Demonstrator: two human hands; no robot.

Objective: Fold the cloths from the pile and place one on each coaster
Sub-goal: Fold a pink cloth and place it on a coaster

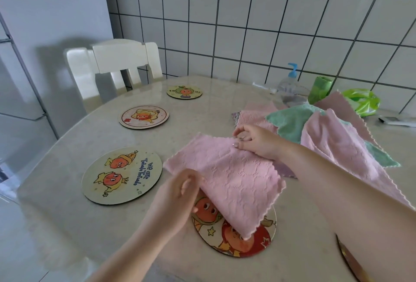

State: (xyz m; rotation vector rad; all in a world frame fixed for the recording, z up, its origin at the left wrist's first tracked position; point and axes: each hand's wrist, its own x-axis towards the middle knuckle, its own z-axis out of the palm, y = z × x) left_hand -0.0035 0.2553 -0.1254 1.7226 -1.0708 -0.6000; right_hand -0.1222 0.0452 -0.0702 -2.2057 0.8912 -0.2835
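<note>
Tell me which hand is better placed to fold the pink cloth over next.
Probably the left hand: it pinches the pink cloth at its lifted near edge, while the right hand pins the far edge.

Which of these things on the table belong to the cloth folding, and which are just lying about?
Job: pink cloth held by left hand and right hand; cloth pile; coasters.
Lying about: pump bottle; green bag; chair.
</note>
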